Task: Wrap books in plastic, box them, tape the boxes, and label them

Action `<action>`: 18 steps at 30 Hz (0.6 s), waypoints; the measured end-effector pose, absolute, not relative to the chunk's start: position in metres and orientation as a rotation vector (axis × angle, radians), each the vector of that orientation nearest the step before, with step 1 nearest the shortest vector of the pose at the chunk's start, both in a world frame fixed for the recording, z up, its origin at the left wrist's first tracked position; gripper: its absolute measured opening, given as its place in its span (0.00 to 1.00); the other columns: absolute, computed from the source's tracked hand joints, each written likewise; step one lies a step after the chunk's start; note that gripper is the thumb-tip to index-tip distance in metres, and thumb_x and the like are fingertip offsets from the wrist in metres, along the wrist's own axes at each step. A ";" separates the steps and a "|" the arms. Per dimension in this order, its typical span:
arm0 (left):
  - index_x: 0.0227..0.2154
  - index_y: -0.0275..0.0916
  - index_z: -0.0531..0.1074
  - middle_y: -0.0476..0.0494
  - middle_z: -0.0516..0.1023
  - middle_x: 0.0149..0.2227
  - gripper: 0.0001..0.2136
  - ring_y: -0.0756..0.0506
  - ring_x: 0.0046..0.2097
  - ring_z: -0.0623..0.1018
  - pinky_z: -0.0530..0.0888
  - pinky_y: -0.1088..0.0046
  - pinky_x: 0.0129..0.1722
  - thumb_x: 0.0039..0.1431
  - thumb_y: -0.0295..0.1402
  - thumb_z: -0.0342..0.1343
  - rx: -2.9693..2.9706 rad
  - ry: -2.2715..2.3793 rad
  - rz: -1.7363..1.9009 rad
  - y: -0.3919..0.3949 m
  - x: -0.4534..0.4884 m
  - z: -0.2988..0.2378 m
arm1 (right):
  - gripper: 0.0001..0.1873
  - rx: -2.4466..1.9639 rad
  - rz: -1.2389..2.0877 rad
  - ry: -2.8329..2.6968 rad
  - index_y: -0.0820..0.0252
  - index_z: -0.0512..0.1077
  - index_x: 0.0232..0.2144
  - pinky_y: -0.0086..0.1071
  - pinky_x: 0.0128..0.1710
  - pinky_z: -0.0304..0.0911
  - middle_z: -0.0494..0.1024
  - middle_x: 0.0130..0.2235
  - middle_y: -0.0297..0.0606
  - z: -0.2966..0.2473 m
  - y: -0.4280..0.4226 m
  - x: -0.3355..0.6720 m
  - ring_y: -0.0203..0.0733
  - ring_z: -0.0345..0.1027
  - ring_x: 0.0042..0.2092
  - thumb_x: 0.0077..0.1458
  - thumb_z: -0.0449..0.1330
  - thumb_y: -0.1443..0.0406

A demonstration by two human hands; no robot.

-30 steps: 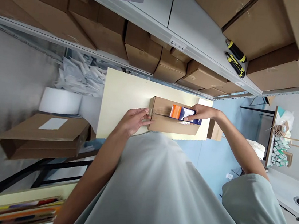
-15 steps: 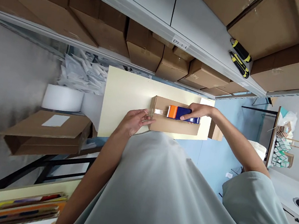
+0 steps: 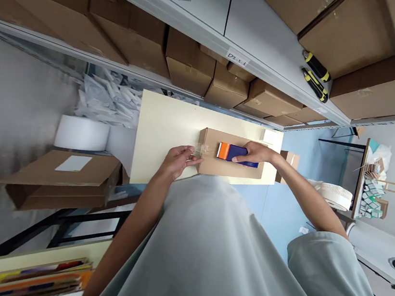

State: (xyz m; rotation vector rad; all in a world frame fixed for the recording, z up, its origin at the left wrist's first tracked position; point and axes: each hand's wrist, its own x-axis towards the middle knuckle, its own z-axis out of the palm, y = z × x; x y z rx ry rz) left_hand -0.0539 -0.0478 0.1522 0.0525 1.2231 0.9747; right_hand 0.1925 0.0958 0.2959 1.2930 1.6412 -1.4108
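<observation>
A brown cardboard box (image 3: 238, 169) lies on a pale yellow table (image 3: 165, 129). My right hand (image 3: 257, 153) is closed round a blue and orange tape dispenser (image 3: 231, 153) resting on top of the box. A short strip of clear tape (image 3: 206, 148) runs from the dispenser to the box's left end. My left hand (image 3: 177, 159) pinches that tape end against the left edge of the box.
Shelves above hold several cardboard boxes (image 3: 189, 62) and two yellow-black tools (image 3: 315, 76). At left are a white foam roll (image 3: 82, 134), plastic bags (image 3: 109, 100) and a flat box with a label (image 3: 62, 181). Coloured folders (image 3: 34, 279) lie at the bottom left.
My right hand has slid the tape dispenser leftward along the box top, so the stretch of tape between it and my left hand is shorter. My left hand stayed at the box's left edge.
</observation>
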 end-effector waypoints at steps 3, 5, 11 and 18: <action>0.29 0.36 0.72 0.56 0.69 0.25 0.15 0.54 0.26 0.71 0.85 0.53 0.47 0.54 0.37 0.73 0.053 1.234 0.953 -0.046 -0.052 0.144 | 0.34 1.300 -1.400 1.639 0.61 0.78 0.27 0.30 0.31 0.64 0.79 0.26 0.36 0.296 0.095 0.191 0.37 0.70 0.28 0.44 0.72 0.35; 0.30 0.36 0.73 0.54 0.69 0.25 0.16 0.54 0.27 0.71 0.84 0.64 0.39 0.52 0.38 0.75 0.071 1.242 0.905 -0.045 -0.050 0.138 | 0.34 1.302 -1.405 1.634 0.61 0.78 0.27 0.30 0.31 0.65 0.80 0.27 0.36 0.297 0.095 0.191 0.38 0.71 0.28 0.44 0.73 0.35; 0.34 0.36 0.77 0.49 0.77 0.31 0.20 0.57 0.23 0.65 0.63 0.81 0.21 0.44 0.39 0.78 0.128 1.284 0.818 -0.040 -0.045 0.127 | 0.33 1.315 -1.330 1.647 0.61 0.77 0.26 0.30 0.31 0.64 0.81 0.28 0.36 0.302 0.093 0.185 0.37 0.70 0.29 0.44 0.73 0.36; 0.64 0.38 0.70 0.38 0.84 0.46 0.35 0.50 0.31 0.79 0.77 0.72 0.33 0.53 0.39 0.71 0.282 1.582 0.782 -0.057 -0.040 0.116 | 0.32 1.318 -1.364 1.652 0.61 0.76 0.26 0.29 0.30 0.61 0.77 0.25 0.33 0.306 0.090 0.181 0.36 0.68 0.28 0.44 0.74 0.38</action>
